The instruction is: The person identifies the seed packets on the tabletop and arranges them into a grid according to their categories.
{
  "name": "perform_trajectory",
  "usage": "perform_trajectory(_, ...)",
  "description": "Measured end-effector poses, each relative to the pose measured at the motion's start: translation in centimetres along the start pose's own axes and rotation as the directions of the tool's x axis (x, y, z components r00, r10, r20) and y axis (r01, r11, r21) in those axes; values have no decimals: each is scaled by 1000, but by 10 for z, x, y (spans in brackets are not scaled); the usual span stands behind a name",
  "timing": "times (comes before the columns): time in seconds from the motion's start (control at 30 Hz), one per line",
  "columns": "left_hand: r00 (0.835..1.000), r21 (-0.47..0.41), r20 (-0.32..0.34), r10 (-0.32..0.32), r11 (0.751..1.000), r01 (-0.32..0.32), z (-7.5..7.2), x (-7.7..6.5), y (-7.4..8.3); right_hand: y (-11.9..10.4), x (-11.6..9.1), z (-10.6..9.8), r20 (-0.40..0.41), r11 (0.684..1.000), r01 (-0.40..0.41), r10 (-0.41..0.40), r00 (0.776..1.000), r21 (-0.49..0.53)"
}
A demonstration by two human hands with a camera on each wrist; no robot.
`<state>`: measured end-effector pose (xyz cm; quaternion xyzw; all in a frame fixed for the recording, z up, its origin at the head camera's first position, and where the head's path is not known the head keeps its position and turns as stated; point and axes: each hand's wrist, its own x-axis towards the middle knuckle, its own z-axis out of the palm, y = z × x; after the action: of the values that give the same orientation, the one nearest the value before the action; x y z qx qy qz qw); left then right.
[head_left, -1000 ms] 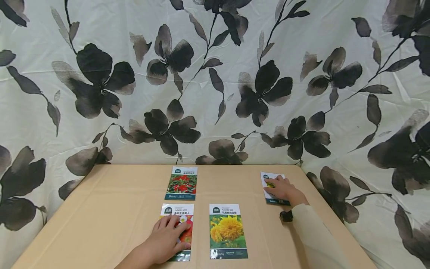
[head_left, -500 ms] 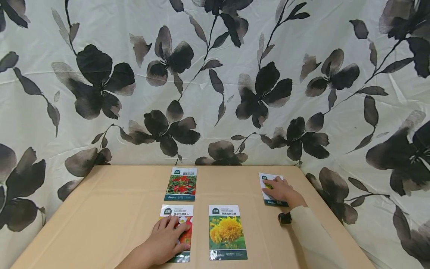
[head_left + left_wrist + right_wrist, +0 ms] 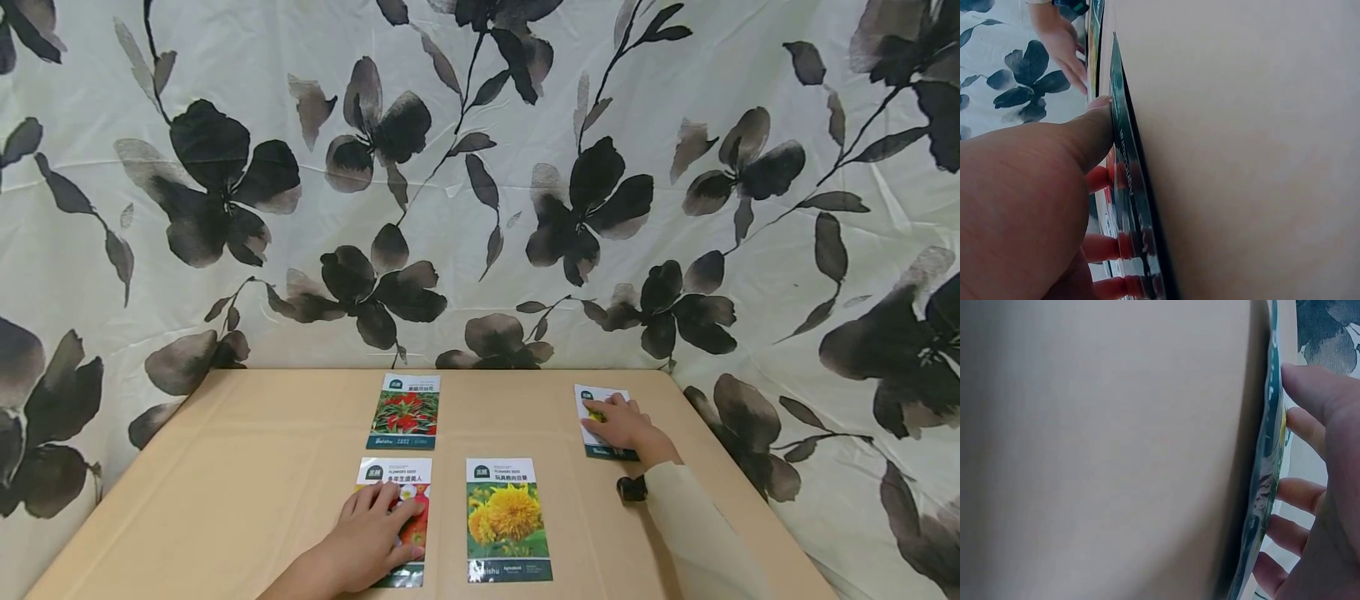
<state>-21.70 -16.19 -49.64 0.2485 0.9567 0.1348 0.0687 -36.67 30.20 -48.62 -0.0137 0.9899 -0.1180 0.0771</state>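
Observation:
My left hand (image 3: 371, 533) rests on a flower seed packet (image 3: 396, 472) with red blooms, covering much of its picture. In the left wrist view the thumb and fingertips touch the face of this packet (image 3: 1127, 156). At the table's far right, my right hand (image 3: 630, 423) presses its fingertips on another seed packet (image 3: 602, 394), whose picture is mostly hidden. The right wrist view has that packet (image 3: 1265, 450) edge-on beneath spread fingers. Between the hands lies a yellow sunflower seed packet (image 3: 510, 517). Behind the left hand is a packet of red flowers (image 3: 405, 412).
The packets lie flat on a light wooden-coloured table (image 3: 187, 500). A white cloth with dark flower prints (image 3: 480, 217) hangs just past its far edge. A black band-mounted device (image 3: 632, 488) sits at the right wrist, beside a pale sleeve (image 3: 697, 525).
My right hand has slid slightly to the left, and the packet under its fingers has shifted with it. The left hand stays where it was.

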Motion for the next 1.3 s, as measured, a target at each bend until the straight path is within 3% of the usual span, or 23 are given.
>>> perform_trajectory(0.23,999,-23,-29,17,1000,-17,4,0,-2,-1,4,0,17,1000,-12,12,1000,13)
perform_trajectory(0.83,1000,-7,-4,5,1000,-5,-2,0,1,-8,6,2,9,999,-47,46,999,13)
perform_trajectory(1.3,1000,-28,-5,-2,1000,2,2,1,0,-10,2,0,11,997,-48,48,999,53)
